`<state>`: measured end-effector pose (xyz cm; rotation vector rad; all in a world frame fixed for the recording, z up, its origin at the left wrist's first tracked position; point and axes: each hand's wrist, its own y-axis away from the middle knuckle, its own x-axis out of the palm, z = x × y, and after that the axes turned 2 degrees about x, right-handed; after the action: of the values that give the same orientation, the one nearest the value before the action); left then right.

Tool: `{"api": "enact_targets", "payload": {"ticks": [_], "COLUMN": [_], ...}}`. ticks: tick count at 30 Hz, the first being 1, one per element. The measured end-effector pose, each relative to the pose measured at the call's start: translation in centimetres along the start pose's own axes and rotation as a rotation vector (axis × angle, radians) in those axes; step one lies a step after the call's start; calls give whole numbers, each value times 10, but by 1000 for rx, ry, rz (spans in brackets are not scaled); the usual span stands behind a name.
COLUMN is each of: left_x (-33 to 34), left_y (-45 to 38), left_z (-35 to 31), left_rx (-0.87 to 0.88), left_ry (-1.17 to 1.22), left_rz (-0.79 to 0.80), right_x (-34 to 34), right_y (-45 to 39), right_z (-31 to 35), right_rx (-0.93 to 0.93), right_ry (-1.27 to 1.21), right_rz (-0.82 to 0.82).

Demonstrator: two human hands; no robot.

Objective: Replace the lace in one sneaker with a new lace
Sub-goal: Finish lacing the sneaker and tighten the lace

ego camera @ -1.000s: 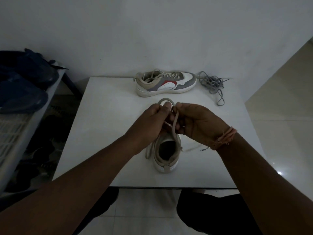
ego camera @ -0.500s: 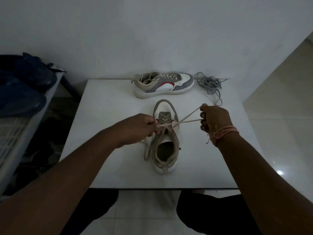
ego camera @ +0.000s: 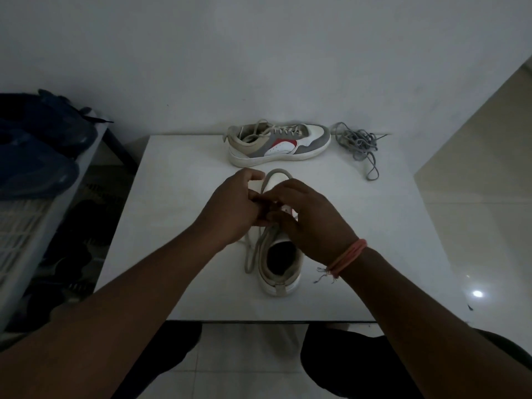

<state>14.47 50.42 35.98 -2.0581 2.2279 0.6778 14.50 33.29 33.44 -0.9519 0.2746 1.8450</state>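
So the big stretch from half a second ago is gone: the lace ends that were pulled out wide to 3 o'clock are no longer taut, and both hands are brought back together over the middle of the near sneaker (ego camera: pixel 280 263). That sneaker is parked at the centre of the table (ego camera: pixel 178 226), toe pointing to 12 o'clock, heel opening toward 6.

The left hand (ego camera: pixel 230 208) is curled in over the eyelet area and the right hand (ego camera: pixel 311 217) is pressed up against it from 3 o'clock, fingers bent. Something is probably being pinched between them, but what exactly can't be told since the knuckles hide it. A loose loop of beige lace (ego camera: pixel 250 256) is left dangling off the shoe's 9 o'clock side.

The grey lace (ego camera: pixel 357 142) is still untouched in its pile at 1 o'clock, beside the second sneaker (ego camera: pixel 277 145) at 12.

Looks like the old lace is only being loosened, so the swap is judged barely started.
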Motion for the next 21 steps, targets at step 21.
{"api": "enact_targets", "payload": {"ticks": [21], "left_x": [19], "left_y": [19], "left_z": [28], "left_rx": [112], "left_ry": [-664], "left_rz": [-43], "right_x": [-19], "right_y": [3], "right_z": [-17], "right_rx": [257], "right_ry": [116], "right_rz": [78]}}
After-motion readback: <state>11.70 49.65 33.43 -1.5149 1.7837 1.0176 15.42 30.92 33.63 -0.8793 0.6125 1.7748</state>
